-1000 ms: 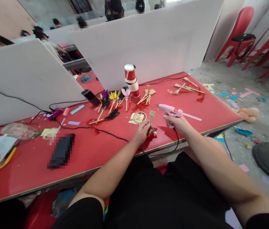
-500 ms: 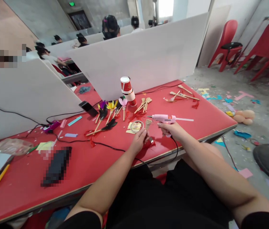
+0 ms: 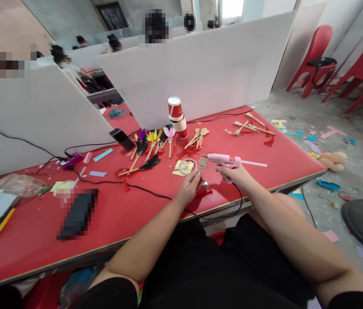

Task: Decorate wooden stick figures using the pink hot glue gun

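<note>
My left hand (image 3: 189, 189) is closed around a tan stick with a broad, flat head (image 3: 202, 163), the head pointing up past the fingers. A pink hot glue gun (image 3: 224, 160) is gripped in my right hand (image 3: 233, 173), with a pale glue stick (image 3: 255, 164) sticking out of its back. Its nozzle points left, just above the stick's head; whether they touch I cannot tell. Left of the stick lies a roll of clear tape (image 3: 196, 164) on yellow paper (image 3: 178, 167). Red strands and a small shiny metal piece (image 3: 206, 186) lie beside my left hand.
Beyond my hands lie similar tan sticks (image 3: 197, 140) and feather-and-petal flowers on sticks (image 3: 152, 139). Stacked paper cups (image 3: 177, 118) stand by the white partition (image 3: 194, 73). A black cord (image 3: 149, 196) crosses the red table. More sticks (image 3: 254, 126) lie at the right.
The whole view has shifted slightly. The stick's head appears a little closer to the glue gun's nozzle; both hands keep their hold.
</note>
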`<state>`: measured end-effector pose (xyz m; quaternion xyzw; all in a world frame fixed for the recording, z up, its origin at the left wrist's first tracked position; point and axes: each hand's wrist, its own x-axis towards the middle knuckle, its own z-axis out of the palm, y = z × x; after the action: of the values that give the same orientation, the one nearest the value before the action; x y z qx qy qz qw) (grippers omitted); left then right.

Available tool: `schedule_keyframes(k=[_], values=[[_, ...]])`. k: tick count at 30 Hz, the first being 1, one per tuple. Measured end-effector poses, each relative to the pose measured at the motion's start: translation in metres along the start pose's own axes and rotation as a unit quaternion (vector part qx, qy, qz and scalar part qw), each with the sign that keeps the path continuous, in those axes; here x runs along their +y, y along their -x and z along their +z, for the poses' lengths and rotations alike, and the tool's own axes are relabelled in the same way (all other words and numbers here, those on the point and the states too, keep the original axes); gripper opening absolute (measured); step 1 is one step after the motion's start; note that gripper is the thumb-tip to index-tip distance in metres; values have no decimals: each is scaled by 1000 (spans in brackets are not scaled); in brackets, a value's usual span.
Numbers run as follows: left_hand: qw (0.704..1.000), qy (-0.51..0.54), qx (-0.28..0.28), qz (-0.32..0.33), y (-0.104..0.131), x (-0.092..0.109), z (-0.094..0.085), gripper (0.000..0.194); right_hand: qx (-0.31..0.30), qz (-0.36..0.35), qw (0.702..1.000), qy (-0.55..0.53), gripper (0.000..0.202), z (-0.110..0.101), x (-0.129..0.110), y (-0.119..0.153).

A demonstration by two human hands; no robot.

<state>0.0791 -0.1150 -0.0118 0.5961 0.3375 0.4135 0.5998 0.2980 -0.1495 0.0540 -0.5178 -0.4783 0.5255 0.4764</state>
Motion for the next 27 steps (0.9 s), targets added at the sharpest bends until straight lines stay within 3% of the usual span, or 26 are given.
schedule_keyframes(k=[8,14,19,27], values=[[1000,10,18,-10,-1,2,-1,69,32,17,998,48,32,-3,9,-4],[999,19,25,-16,-1,6,0,69,7,-28,997,71,44,-4,8,-4],[999,34,19,-19,1,6,0,66,6,-76,991,107,42,-1,10,-6],[1000,7,22,4,2,5,-2,61,67,-38,987,144,39,1,18,-9]])
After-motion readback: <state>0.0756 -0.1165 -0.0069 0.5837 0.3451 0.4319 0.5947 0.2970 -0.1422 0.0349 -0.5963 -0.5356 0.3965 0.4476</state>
